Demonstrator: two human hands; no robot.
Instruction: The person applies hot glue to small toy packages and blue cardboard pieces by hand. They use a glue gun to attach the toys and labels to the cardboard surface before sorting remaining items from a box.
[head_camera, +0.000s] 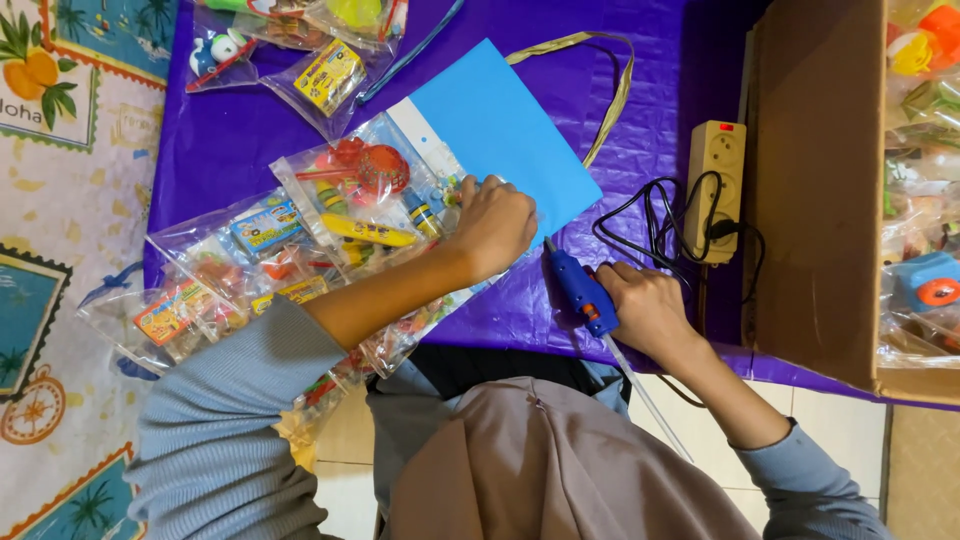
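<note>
My left hand presses down on a clear plastic bag of colourful toys, right where a blue card sheet lies over the bag's top edge. My right hand grips a blue hot glue gun, its nozzle pointing up-left toward the lower corner of the blue card, just beside my left hand. A clear glue stick sticks out of the gun's back toward me.
Several more clear toy bags lie on the purple table cover. A beige power strip with a black cable sits right of the card. An open cardboard box of toy bags stands at the right. A gold ribbon loops behind the card.
</note>
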